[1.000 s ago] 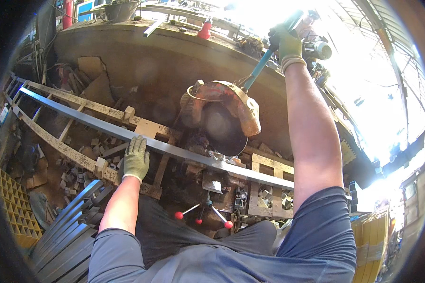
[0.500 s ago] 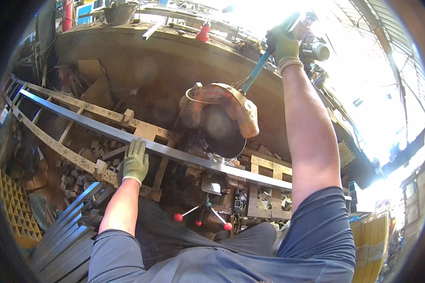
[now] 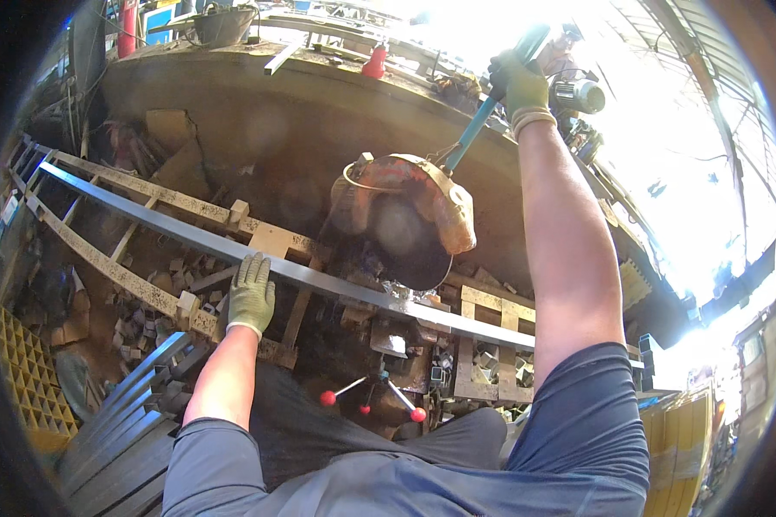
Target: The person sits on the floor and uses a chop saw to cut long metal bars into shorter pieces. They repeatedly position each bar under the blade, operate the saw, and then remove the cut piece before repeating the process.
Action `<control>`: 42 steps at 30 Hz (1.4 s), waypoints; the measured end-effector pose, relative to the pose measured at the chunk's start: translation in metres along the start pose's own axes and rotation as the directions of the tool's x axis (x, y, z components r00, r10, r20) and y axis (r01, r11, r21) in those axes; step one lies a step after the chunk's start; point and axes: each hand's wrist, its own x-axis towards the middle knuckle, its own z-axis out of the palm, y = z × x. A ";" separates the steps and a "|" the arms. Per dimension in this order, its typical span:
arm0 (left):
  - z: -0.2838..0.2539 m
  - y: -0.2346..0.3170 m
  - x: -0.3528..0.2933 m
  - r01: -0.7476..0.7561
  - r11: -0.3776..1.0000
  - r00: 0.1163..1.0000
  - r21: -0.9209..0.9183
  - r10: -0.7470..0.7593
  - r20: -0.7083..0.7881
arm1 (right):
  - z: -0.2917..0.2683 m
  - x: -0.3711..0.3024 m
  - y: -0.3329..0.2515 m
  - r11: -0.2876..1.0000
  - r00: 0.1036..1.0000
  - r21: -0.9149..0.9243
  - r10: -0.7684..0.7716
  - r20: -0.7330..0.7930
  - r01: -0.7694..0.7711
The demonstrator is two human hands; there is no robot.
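My left hand (image 3: 251, 297), in a green work glove, lies flat with fingers stretched out on a long square metal tube (image 3: 172, 226). The tube slants across the view from far left to right, over a slatted support. My right hand (image 3: 522, 84), gloved too, is raised at the upper right and wrapped round the blue-green handle (image 3: 472, 133) of a cut-off saw. Below the handle, a worn orange-brown blade guard (image 3: 447, 202) partly covers the dark round blade (image 3: 414, 250). The blade's lower edge is close to the tube; whether they touch I cannot tell.
A clamp handle with red knobs (image 3: 417, 414) sits below the tube. More metal tubes (image 3: 116, 461) are stacked at lower left, beside a yellow grid (image 3: 30, 379). Small tube offcuts (image 3: 136, 332) lie beneath the support. Another person (image 3: 562, 56) is at the upper right, by a motor (image 3: 580, 96).
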 end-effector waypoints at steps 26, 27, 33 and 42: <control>0.004 -0.004 0.004 -0.007 1.000 1.000 0.001 0.007 -0.010 | -0.023 0.048 -0.042 0.296 0.919 -0.873 -0.051 0.392 0.388; 0.006 0.000 0.009 -0.016 1.000 1.000 -0.014 0.016 -0.015 | -0.032 0.059 -0.039 0.357 0.929 -0.862 -0.044 0.368 0.359; -0.014 0.005 0.004 0.033 0.994 0.998 -0.104 -0.037 -0.040 | -0.040 0.093 -0.004 0.376 0.869 -0.784 -0.213 0.446 0.494; -0.030 0.019 -0.010 0.104 0.995 0.981 0.000 -0.103 0.163 | -0.030 0.111 0.010 0.368 0.817 -0.733 -0.335 0.470 0.572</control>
